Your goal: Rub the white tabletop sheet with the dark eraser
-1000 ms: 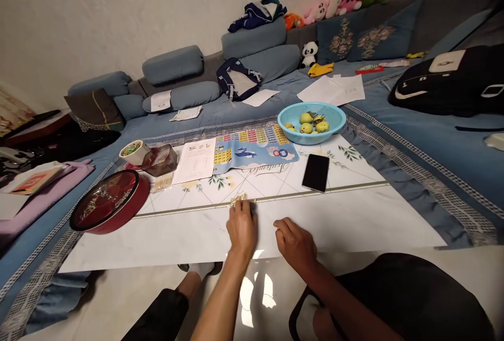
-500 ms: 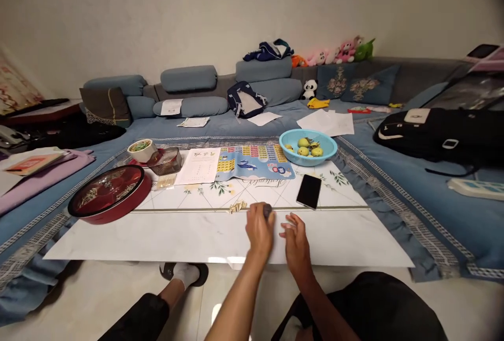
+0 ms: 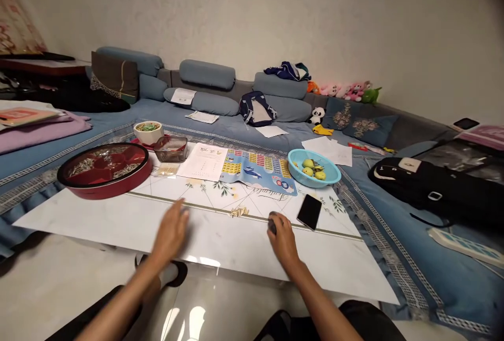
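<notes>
My right hand [image 3: 284,238] is over the white table [image 3: 228,244], its fingers closed round a small dark rounded object [image 3: 272,224]; the grip hides part of it, and its kind does not show. My left hand [image 3: 171,230], blurred by motion, is above the table's left half with its fingers stretched out and nothing in them. Between the hands, a little farther back, lies a small heap of pale, thin pieces [image 3: 239,212]. A dark-screened phone [image 3: 309,212] rests just beyond my right hand.
At the table's left stand a red round tray [image 3: 129,181], a brown clear box [image 3: 171,151] and a white bowl [image 3: 148,135]. A printed sheet [image 3: 202,162] and a blue chart [image 3: 255,173] lie at the back, beside a blue basket [image 3: 333,174] of yellow-green fruit.
My left hand has moved away to the left and opened. The dark object, earlier at my left hand, is now in my right. The view has tilted and shifted.
</notes>
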Tool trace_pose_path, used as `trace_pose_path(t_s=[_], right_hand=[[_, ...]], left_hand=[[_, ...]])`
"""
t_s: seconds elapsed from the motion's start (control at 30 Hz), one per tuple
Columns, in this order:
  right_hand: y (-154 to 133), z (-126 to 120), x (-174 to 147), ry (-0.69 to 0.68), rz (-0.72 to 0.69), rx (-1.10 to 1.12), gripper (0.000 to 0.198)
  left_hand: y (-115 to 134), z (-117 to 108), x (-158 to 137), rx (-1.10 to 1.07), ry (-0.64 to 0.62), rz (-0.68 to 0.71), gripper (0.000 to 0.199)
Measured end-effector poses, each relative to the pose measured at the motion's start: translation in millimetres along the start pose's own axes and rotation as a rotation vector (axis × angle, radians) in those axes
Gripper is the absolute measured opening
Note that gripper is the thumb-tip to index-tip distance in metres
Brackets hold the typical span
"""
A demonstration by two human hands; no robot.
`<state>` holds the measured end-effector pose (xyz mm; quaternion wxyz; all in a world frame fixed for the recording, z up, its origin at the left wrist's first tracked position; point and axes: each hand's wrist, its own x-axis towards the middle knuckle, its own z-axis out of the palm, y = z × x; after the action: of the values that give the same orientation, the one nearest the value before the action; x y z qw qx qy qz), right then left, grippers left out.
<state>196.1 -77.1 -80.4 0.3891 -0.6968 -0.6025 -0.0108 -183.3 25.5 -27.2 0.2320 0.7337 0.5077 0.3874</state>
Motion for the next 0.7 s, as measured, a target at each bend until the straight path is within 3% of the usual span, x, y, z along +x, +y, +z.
trace_pose_path(t_s=[0.1,0.2,0.4,0.57,0.7], right_hand=[[2.7,17.4,57.3,0.009,0.092,0.126,0.064],[-7.5,35.5,103.8,-0.084,0.091,0.233,0.072],[-14.5,30.4,125.6,-0.429,-0.124,0.349,0.052],[-13.3,34.9,140.4,-0.389,-0.103,0.37,0.054],[-23.5,37.4,139.4,-0.482,-0.132,0.418,0.048]], left_hand=[[-77.6,-42.6,32.3,0.376,0.057,0.082,0.075],[-112.4,-49.7,40.5,0.543,0.01,0.09,0.07],[-117.7,-40.3,36.4,0.662,0.017,0.12,0.065],[-119.1,-42.8,38.2,0.667,0.03,0.107,0.062],[-116.2,-44.4,37.4,0.647,0.021,0.107,0.06]])
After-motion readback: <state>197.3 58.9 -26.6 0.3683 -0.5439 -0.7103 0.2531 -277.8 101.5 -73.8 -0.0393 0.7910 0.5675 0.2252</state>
